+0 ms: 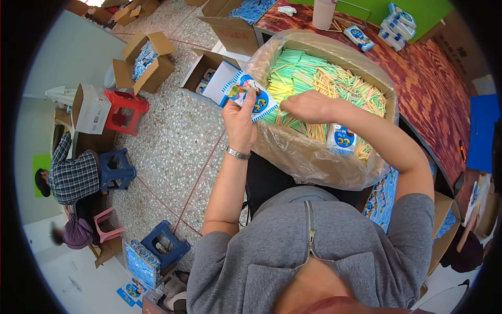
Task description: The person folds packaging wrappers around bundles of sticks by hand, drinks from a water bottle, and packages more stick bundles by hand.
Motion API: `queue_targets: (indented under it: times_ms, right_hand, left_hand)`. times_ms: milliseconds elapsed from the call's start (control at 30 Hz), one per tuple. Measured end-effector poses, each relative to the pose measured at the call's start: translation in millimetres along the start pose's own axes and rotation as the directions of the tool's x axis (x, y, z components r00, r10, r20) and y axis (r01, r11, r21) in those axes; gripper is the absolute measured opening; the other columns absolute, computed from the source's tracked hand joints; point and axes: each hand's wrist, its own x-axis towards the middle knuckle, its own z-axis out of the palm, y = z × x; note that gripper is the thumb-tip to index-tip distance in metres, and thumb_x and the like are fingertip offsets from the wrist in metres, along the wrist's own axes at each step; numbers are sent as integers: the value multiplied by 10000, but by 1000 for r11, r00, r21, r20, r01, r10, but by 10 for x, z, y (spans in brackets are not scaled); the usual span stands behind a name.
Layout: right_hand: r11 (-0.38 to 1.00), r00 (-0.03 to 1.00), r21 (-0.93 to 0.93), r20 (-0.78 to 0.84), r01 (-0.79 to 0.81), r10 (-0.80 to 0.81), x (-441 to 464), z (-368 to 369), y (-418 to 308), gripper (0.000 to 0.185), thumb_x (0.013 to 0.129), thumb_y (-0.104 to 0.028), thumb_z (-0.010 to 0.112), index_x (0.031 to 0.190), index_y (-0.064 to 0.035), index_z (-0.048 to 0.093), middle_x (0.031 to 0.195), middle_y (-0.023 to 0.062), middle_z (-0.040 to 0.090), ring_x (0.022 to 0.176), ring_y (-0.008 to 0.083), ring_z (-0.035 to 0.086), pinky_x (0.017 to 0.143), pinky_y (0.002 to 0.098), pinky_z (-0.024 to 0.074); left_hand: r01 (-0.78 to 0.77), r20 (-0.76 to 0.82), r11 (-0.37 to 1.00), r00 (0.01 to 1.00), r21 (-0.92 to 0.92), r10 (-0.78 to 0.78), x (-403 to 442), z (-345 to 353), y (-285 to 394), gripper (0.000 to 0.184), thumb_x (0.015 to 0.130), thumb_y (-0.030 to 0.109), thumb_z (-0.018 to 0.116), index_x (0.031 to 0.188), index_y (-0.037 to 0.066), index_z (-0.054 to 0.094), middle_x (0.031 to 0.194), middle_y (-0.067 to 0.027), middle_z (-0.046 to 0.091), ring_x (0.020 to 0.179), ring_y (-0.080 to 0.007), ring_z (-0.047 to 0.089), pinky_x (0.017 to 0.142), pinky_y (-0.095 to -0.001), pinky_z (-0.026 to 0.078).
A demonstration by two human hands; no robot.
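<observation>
My left hand [240, 124] grips a blue-and-white printed packet [264, 100], with the thumb across its front, above the left edge of a lined box. Beside the packet's right end, my right hand [309, 107] has its fingers pinched together; what they hold, if anything, is hidden. Below and around the right hand, thin green, yellow and orange sticks [334, 78] fill the large cardboard box [314, 152] lined with clear plastic. A second printed packet [343, 139] lies on the sticks under my right forearm.
A reddish patterned table [418, 78] at right bears stacked packets [397, 29] and a pale cup [324, 13]. Left of the lined box stands an open carton [201, 73]. A red stool [125, 112], blue stools [116, 170] and another person in a checked shirt [76, 178] are further left.
</observation>
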Motion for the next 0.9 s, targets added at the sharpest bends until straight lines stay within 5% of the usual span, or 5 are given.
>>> queue_targets:
  times_ms: [300, 600, 667, 733, 900]
  right_hand:
    - [940, 985, -326, 165, 99, -46, 288, 30, -46, 118, 869, -182, 514, 843, -89, 581, 848, 121, 622, 748, 304, 661, 604, 424, 523]
    - [873, 948, -452, -152, 185, -280, -9, -148, 143, 127, 899, -211, 564, 958, -98, 567, 828, 53, 566, 723, 194, 578, 603, 335, 492]
    - [959, 994, 267, -22, -94, 103, -173, -286, 140, 179, 955, -257, 529, 1002, -89, 570, 792, 39, 557, 687, 171, 569, 604, 315, 487]
    - [546, 932, 761, 227, -351, 283, -370, -365, 133, 299, 1020, -358, 459, 1035, -75, 552, 731, -1, 522, 633, 101, 532, 583, 263, 461]
    - [413, 933, 852, 210, -322, 293, -631, -649, 89, 311, 1024, -352, 452, 1042, -50, 522, 762, -5, 545, 665, 67, 564, 546, 272, 461]
  left_hand:
    - [-17, -32, 1000, 999, 5, 17, -35, -31, 82, 158, 906, 96, 675, 1045, 27, 645, 986, -42, 684, 857, -100, 645, 755, -261, 529]
    - [-8, 3, 992, 1000, 127, 8, -70, -53, 33, 155, 891, 79, 687, 1027, 10, 660, 961, -45, 694, 819, -92, 641, 730, -247, 521]
    - [-30, 9, 964, 1000, 262, 29, -76, -4, 5, 176, 865, 71, 708, 1016, -13, 673, 928, -45, 702, 764, -92, 643, 676, -233, 510]
    - [-54, 65, 892, 997, 449, 28, -121, 30, -30, 197, 836, 83, 733, 1000, -15, 684, 898, -45, 710, 739, -78, 637, 643, -236, 506]
    - [-446, 363, 407, 893, 797, 266, -133, 131, -208, 236, 738, 160, 806, 775, 6, 631, 653, -107, 616, 541, -225, 581, 518, -338, 457]
